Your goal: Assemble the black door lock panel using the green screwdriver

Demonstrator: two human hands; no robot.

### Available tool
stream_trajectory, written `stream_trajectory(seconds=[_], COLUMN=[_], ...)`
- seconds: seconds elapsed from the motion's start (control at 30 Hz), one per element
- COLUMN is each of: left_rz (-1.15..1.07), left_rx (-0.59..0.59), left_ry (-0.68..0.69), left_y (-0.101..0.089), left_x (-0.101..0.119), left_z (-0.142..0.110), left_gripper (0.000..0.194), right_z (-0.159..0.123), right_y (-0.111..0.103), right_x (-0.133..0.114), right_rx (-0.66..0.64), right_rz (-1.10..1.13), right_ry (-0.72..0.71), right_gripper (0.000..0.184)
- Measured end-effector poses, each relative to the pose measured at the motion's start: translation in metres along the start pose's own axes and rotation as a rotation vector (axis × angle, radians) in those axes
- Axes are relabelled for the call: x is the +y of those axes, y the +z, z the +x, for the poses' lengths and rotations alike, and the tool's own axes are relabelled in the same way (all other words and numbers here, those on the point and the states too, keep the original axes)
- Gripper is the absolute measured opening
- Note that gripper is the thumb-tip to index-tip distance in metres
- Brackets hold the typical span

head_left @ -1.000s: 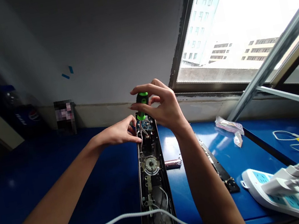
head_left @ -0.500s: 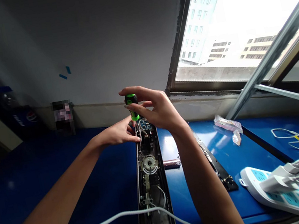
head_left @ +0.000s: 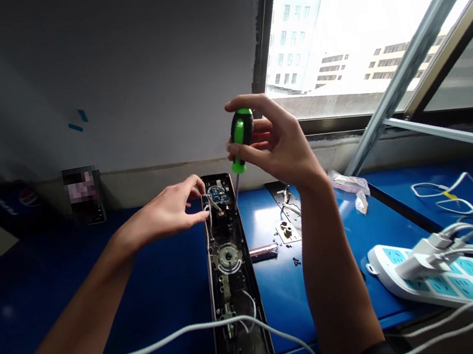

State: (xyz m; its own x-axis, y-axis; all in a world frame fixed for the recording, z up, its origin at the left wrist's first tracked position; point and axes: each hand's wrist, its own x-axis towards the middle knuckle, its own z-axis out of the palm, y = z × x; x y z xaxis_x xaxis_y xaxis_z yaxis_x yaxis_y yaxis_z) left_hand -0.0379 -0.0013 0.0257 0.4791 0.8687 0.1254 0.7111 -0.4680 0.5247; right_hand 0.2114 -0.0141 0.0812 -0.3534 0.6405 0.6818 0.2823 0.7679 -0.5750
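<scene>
In my right hand (head_left: 287, 140) is a screwdriver (head_left: 241, 133) with a green and black handle. My fingers close around the handle, and its thin shaft slants down to the upper right edge of a long black lock housing (head_left: 237, 286). That housing lies open, showing a blue circuit board (head_left: 220, 193), thin wires, a round metal disc (head_left: 229, 257) and brass parts. My left hand (head_left: 173, 209) grips the housing's upper left side, thumb and bent fingers at the edge beside a white wire (head_left: 211, 224).
Loose dark screws (head_left: 296, 261), a reddish cylinder (head_left: 264, 252) and a black plate (head_left: 277, 194) with parts lie right of the housing. A white cable (head_left: 156, 345) crosses in front. Further right are a power strip (head_left: 447, 280) with plugs and a plastic bag (head_left: 348, 183).
My right hand has moved up and right with the screwdriver, whose tip has left the housing's upper left area for its right edge. The left hand stays at the left side.
</scene>
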Motion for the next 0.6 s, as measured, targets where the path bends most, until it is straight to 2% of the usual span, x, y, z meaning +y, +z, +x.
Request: stream_trajectory(seconds=[0.1,0.17,0.3,0.43,0.6], left_rz=[0.145,0.163,0.134,0.21,0.219], left_rx=[0.187,0.229,0.053,-0.051,-0.097], left_ry=[0.13,0.254,0.537,0.585,0.577], left_y=[0.009,0.021,0.055,0.085,0.095], left_x=[0.025,0.038,0.048,0.043,0.039], left_z=[-0.003,-0.002,0.007,0.014,0.015], left_gripper=[0.031,0.029,0.027,0.029,0.027], right_z=[-0.011,-0.017,-0.024,-0.025,-0.025], right_y=[-0.027,-0.039,-0.052,-0.053,-0.051], right_x=[0.006,0.015,0.036,0.055,0.073], right_rx=[-0.167,-0.279,-0.352,-0.368,-0.379], right_rz=[-0.045,-0.098,-0.172,-0.178,-0.117], right_ry=[0.076,0.169,0.305,0.38,0.426], right_gripper=[0.043,0.037,0.033,0.034,0.036])
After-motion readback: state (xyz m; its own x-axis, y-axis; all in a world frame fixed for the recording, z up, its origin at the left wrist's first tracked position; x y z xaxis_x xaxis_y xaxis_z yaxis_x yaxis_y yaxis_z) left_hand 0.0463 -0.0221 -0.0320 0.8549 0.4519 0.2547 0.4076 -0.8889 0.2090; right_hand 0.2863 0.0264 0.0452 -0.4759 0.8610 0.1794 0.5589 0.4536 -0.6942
